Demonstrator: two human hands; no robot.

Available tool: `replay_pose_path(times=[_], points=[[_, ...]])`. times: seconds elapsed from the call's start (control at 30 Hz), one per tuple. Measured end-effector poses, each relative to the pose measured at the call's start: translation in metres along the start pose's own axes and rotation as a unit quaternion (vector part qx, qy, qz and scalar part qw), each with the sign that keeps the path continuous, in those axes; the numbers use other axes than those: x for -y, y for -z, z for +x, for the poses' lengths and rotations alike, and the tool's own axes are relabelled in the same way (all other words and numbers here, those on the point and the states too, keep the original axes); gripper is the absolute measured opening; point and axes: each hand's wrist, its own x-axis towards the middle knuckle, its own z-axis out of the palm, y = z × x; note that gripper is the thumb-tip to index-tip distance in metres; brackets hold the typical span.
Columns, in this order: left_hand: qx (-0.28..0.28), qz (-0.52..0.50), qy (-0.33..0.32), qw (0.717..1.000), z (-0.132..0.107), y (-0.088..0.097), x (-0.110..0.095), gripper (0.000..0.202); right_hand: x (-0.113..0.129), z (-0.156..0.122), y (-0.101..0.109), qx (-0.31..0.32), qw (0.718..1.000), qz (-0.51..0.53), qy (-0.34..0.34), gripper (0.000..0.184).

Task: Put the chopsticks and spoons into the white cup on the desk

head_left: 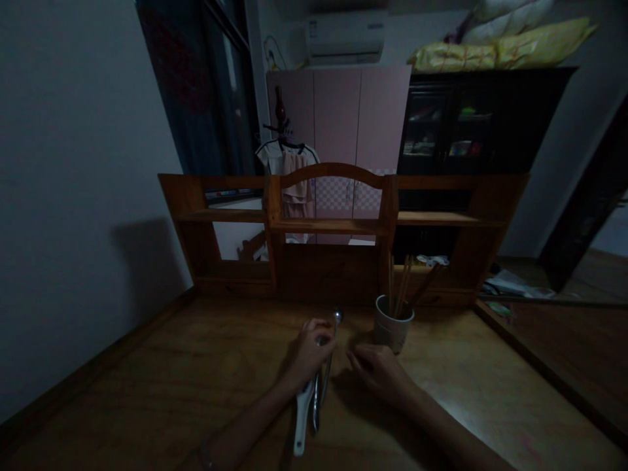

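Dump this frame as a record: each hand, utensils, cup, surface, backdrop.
left_hand: left hand over the utensils, fingers bent; grip unclear
right_hand: right hand curled beside the cup; no held thing visible
utensils: white-handled utensil leftmost, then two metal utensils side by side, partly hidden by left hand
cup: pale cup, upright, thin sticks standing in it
surface: wooden tabletop
backdrop: wooden shelf unit at table's far edge
lighting: dim

Can read no text; can make out only a blurred label [313, 28] at the upper left corner of the AC [346, 40] and faint marks [400, 340] low on the cup [387, 331], near the desk's [235, 340] back edge
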Motion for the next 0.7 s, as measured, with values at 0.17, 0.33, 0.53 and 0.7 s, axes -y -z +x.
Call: replay_pose_path(times=[0.17, 0.33, 0.53, 0.7], points=[[-0.002, -0.074, 0.029, 0.997, 0.0022, -0.0014, 0.0032, 0.011, 0.0001, 0.0005, -0.0006, 0.006, 1.000, 0.003, -0.004, 0.029], [-0.007, -0.118, 0.017, 0.993, 0.0041, -0.0029, 0.0040, 0.018, -0.0001, 0.0001, -0.0012, 0.006, 1.000, 0.006, -0.008, 0.029], [-0.034, -0.129, 0.016, 0.991, 0.0056, -0.0011, -0.0004, 0.022, 0.0024, -0.0005, 0.0016, 0.015, 1.000, 0.006, -0.004, 0.028], [-0.033, -0.149, -0.015, 0.988, 0.0060, 0.0000, -0.0035, 0.021, 0.0013, 0.0002, 0.0014, 0.013, 1.000, 0.002, -0.001, 0.029]])
